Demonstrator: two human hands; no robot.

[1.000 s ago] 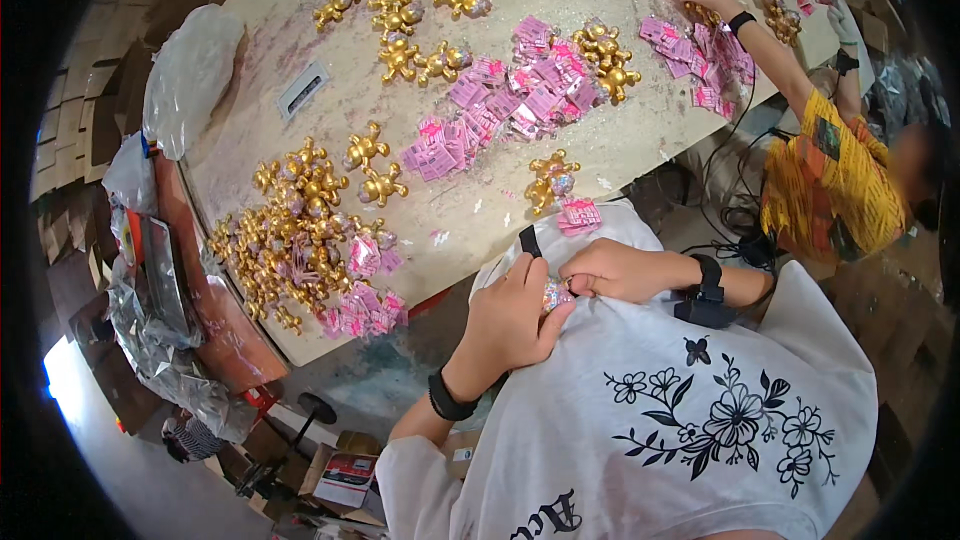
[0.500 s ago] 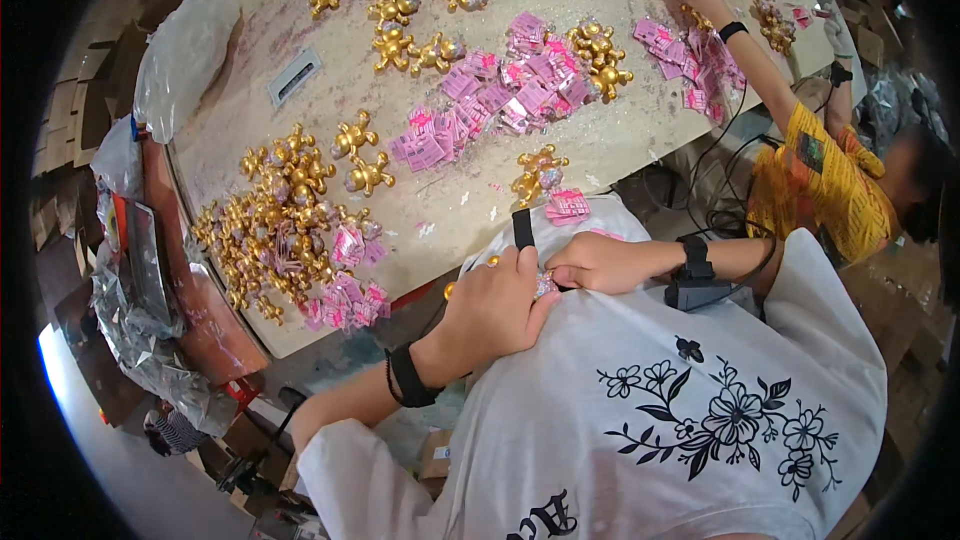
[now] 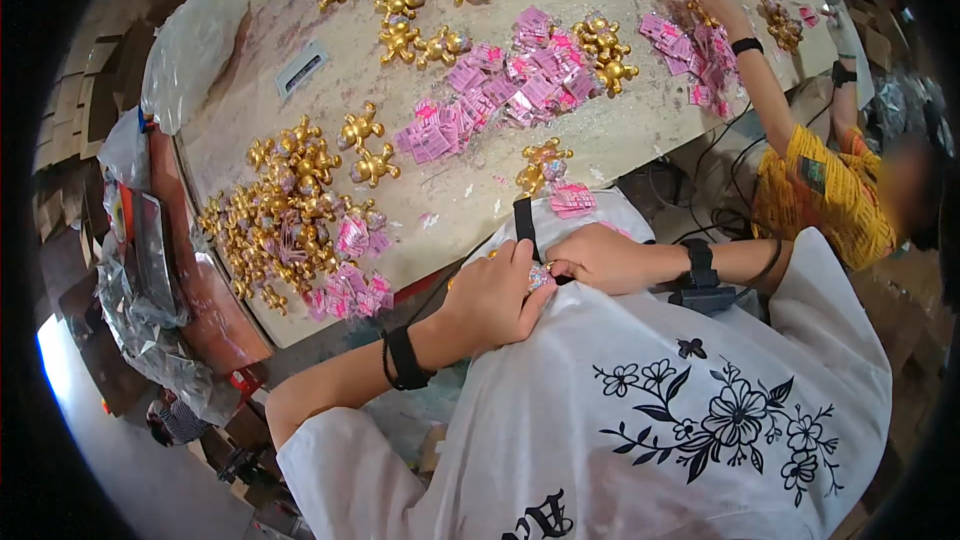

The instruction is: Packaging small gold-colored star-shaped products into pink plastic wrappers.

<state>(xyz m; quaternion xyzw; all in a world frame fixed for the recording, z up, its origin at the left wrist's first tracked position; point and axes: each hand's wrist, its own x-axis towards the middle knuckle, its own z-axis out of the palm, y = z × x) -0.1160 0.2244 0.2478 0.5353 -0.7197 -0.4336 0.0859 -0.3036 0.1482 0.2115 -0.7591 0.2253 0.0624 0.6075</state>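
At the table's near edge, my left hand [image 3: 490, 292] is closed around a small gold bear figurine with a glittery, clear part [image 3: 541, 278]; most of the figurine is hidden behind my fingers. My right hand [image 3: 612, 258] meets it from the right, thumb and fingers pinched together against the glittery end. Whatever lies inside that pinch cannot be seen. Just beyond my hands, a few gold bears [image 3: 541, 166] lie near the table edge, beside a small stack of pink printed cards [image 3: 572, 200].
A big heap of gold bears [image 3: 290, 190] covers the left, with pink cards [image 3: 352, 290] by it. More pink cards [image 3: 525, 75] spread mid-table. A clear plastic bag [image 3: 190, 55] sits at the left edge. On the right, a co-worker's hand [image 3: 718, 0] reaches among bears.
My left forearm has swung slightly outward and the left hand has tilted, so more of the figurine's glittery part shows. Both hands stay together at the figurine.
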